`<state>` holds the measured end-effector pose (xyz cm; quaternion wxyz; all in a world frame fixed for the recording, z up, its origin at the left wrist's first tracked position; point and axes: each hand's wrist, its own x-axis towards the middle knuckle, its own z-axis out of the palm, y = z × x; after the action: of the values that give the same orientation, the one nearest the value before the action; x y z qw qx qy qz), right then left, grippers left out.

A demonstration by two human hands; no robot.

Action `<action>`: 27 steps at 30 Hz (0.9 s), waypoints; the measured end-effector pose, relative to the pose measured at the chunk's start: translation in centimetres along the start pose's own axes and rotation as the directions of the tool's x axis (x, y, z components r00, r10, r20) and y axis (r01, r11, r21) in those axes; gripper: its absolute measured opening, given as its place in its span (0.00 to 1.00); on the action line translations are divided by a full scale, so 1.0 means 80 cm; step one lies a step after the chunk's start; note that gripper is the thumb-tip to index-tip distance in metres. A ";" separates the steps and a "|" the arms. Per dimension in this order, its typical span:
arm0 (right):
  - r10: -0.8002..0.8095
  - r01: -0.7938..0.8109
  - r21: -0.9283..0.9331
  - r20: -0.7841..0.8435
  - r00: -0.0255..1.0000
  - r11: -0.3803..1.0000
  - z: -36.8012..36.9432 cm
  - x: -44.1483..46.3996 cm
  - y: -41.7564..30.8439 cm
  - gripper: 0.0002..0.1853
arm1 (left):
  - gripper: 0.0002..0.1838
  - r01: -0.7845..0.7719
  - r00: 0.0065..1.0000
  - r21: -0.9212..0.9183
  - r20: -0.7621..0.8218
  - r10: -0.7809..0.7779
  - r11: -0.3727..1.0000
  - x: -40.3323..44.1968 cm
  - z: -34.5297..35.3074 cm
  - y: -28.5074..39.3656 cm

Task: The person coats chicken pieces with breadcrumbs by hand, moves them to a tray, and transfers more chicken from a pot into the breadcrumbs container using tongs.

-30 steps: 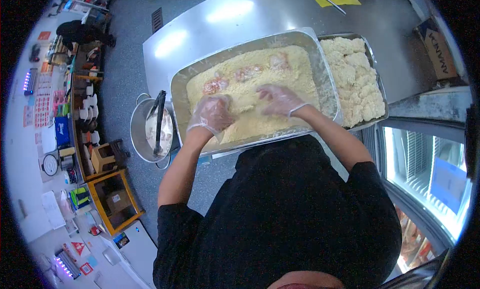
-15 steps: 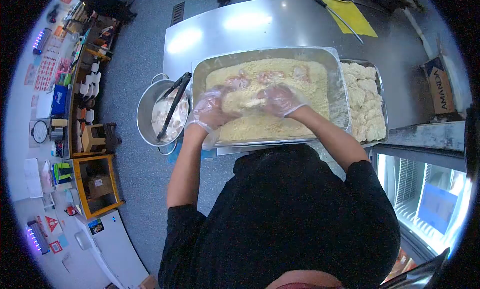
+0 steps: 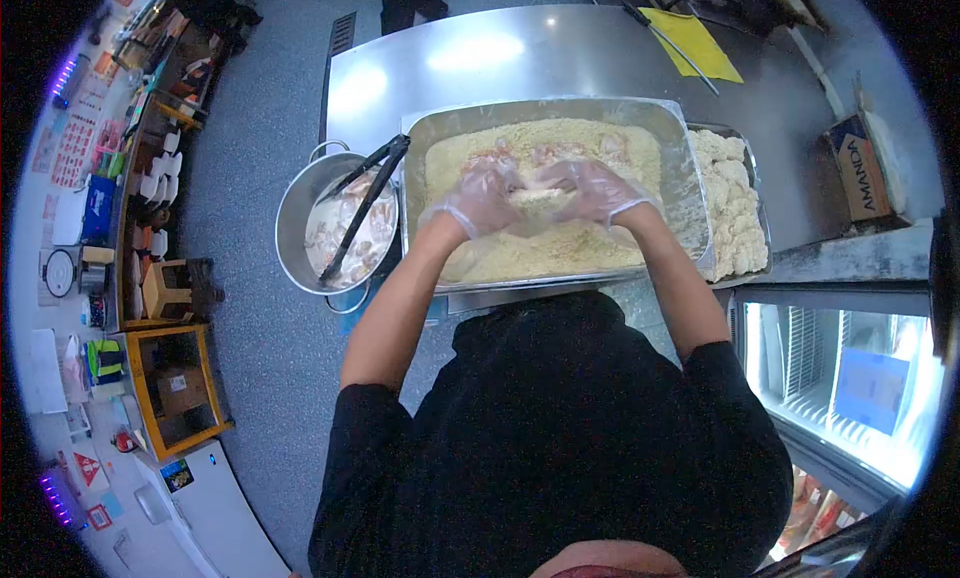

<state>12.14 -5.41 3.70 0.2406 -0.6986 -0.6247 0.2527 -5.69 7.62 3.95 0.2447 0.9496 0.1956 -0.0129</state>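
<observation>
A large metal tray (image 3: pixel 690 193) holds pale yellow flour (image 3: pixel 560 253) with pink raw meat pieces (image 3: pixel 562 154) near its far side. My left hand (image 3: pixel 484 200), in a clear plastic glove, is closed around one side of a flour-coated piece (image 3: pixel 540 199) in the middle of the tray. From the other side my right hand (image 3: pixel 598 191), gloved as well, has its fingers closed on the same piece. Fingertips and the piece are partly blurred. Left of the tray stands a round metal pot (image 3: pixel 292 230) of meat in whitish liquid, with black tongs (image 3: pixel 362 213) across it.
A second tray (image 3: pixel 768 248) with coated pieces adjoins on the right. A yellow cloth (image 3: pixel 690 43) and a metal rod (image 3: pixel 683 56) lie on the steel table (image 3: pixel 590 53). A person's dark-clothed legs (image 3: pixel 403 3) show beyond the table. A cardboard box (image 3: pixel 868 168) stands right.
Both hands have come closer together over the tray's middle and now hold a coated piece between them. The camera view has shifted. A person's legs have come into view beyond the table.
</observation>
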 end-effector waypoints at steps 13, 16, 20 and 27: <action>0.238 -0.284 0.672 0.162 0.958 0.684 0.089 -0.009 0.033 0.35 | 0.30 0.316 0.947 0.019 0.052 -0.317 0.949 -0.005 -0.045 -0.021; 0.296 -0.440 0.892 0.393 0.870 0.109 0.082 -0.006 0.013 0.35 | 0.33 0.462 0.868 -0.606 0.159 -0.470 0.648 -0.007 -0.038 -0.004; 0.271 -0.356 0.934 0.338 0.901 0.020 0.078 0.009 0.025 0.26 | 0.28 0.343 0.862 -0.878 0.152 -0.484 0.335 -0.016 -0.005 0.014; 0.043 0.000 -0.185 0.227 0.973 0.983 -0.031 0.002 0.004 0.24 | 0.27 0.490 0.871 -0.467 0.224 -0.438 0.736 -0.018 0.066 0.008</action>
<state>14.02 -5.30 5.31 0.0984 -0.6906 -0.6613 0.2759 -6.38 4.11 -0.20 0.4852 0.7693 0.4100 -0.0683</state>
